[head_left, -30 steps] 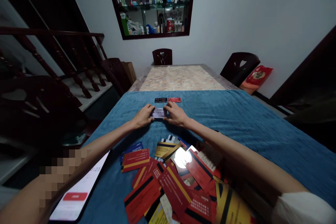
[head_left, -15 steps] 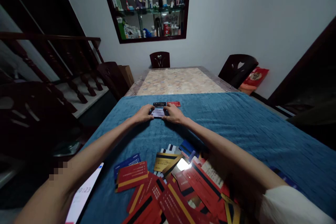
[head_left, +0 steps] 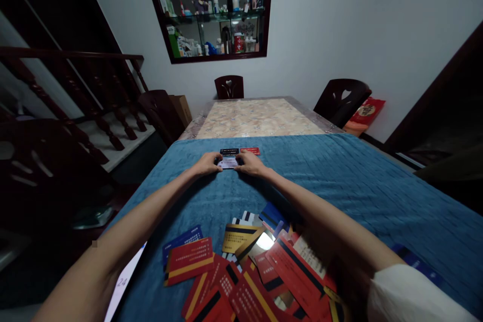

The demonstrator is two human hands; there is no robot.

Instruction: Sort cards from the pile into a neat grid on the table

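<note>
Both arms reach forward over the blue cloth (head_left: 181, 196). My left hand (head_left: 207, 163) pinches the left edge of a pale card (head_left: 228, 165), and my right hand (head_left: 251, 163) grips its right edge. This card lies low at the cloth, just in front of a black card (head_left: 229, 151). A red card (head_left: 250, 151) sits to the right of the black one, partly behind my right fingers. Whether the pale card rests flat on the cloth I cannot tell. Close to me spreads a loose heap of red, gold and blue cards, including a red card (head_left: 190, 260) at its left.
A lit phone (head_left: 124, 283) lies at the near left, partly under my left forearm. A blue card (head_left: 417, 263) is beyond my right forearm. Chairs (head_left: 342, 100) stand around the table, whose far part has a patterned cover (head_left: 260, 116).
The hands and the pale card stay almost in place. The view has shifted slightly, so the heap appears a little lower. The phone's displayed digits changed from 23 to 24.
</note>
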